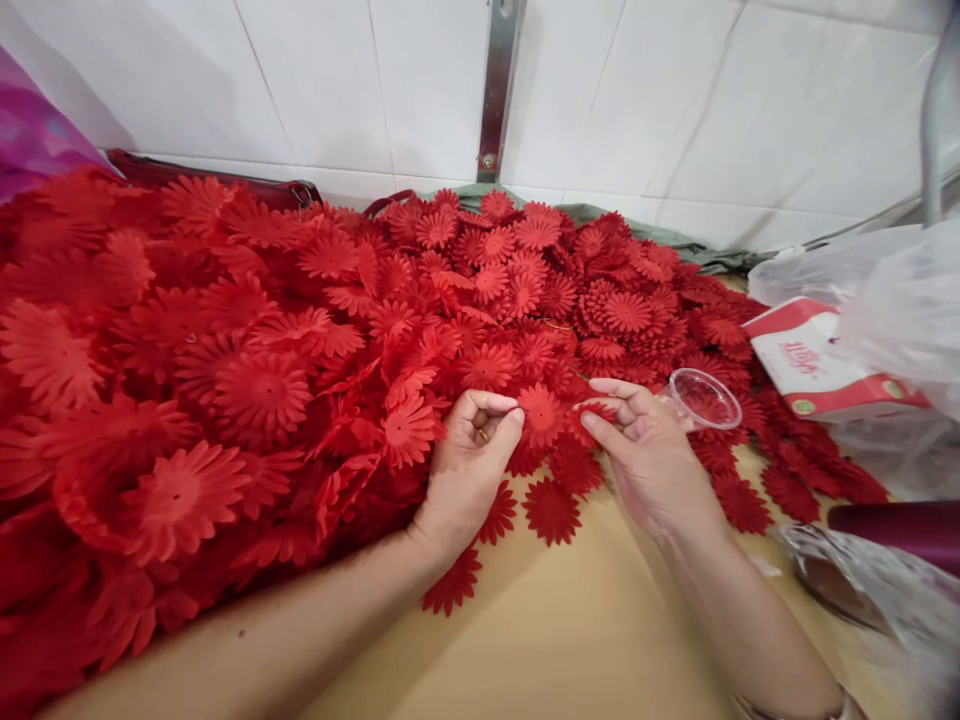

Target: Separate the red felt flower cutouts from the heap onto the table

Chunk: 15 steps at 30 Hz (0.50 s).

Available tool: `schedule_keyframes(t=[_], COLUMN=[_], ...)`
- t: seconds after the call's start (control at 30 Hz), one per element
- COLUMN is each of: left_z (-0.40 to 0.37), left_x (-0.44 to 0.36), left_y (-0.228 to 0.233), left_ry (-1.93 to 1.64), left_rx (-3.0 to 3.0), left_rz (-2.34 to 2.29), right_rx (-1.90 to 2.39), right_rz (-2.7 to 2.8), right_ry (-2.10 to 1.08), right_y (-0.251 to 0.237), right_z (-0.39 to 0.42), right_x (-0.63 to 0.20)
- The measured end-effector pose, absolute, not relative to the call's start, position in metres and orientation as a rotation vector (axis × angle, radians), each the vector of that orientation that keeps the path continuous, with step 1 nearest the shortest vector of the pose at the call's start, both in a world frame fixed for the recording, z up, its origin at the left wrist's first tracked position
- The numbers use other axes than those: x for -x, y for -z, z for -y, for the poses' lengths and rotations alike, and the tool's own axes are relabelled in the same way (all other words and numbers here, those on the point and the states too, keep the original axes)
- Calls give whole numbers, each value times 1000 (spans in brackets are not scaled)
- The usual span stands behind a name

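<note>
A big heap of red fabric flower petals (247,380) covers the left and back of the wooden table (570,620). My left hand (469,465) pinches the edge of a red flower piece (541,412) at the heap's near edge; a ring shows on one finger. My right hand (645,450) is just right of it, fingertips closed on another red flower piece (592,408). The two hands are a few centimetres apart. Loose red flowers (551,510) lie flat on the table below the hands.
A clear plastic cup (701,398) lies tipped beside my right hand. A red-and-white packet (814,365) and clear plastic bags (892,300) sit at the right. A dark red tube (896,528) lies at the right edge. White tiled wall (420,90) behind.
</note>
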<state>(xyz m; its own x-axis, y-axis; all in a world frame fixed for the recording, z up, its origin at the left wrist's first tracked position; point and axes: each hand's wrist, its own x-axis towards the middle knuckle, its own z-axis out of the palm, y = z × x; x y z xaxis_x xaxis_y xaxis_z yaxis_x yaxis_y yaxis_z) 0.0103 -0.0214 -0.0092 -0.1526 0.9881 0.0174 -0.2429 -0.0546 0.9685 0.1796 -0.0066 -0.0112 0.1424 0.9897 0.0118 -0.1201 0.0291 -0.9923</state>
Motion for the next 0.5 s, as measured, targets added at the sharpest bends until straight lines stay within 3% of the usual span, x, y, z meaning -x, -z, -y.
schedule_keyframes(t=[0.23, 0.5], left_z=[21, 21], left_x=[-11, -11], left_y=[9, 8], left_ry=[-1464, -1439], left_rx=[-969, -949], left_rz=[-1120, -1051], right_rx=[1258, 1218], right_rz=[1321, 1715], right_ry=[-887, -170], right_y=[16, -5], right_z=[5, 18], right_x=[-186, -177])
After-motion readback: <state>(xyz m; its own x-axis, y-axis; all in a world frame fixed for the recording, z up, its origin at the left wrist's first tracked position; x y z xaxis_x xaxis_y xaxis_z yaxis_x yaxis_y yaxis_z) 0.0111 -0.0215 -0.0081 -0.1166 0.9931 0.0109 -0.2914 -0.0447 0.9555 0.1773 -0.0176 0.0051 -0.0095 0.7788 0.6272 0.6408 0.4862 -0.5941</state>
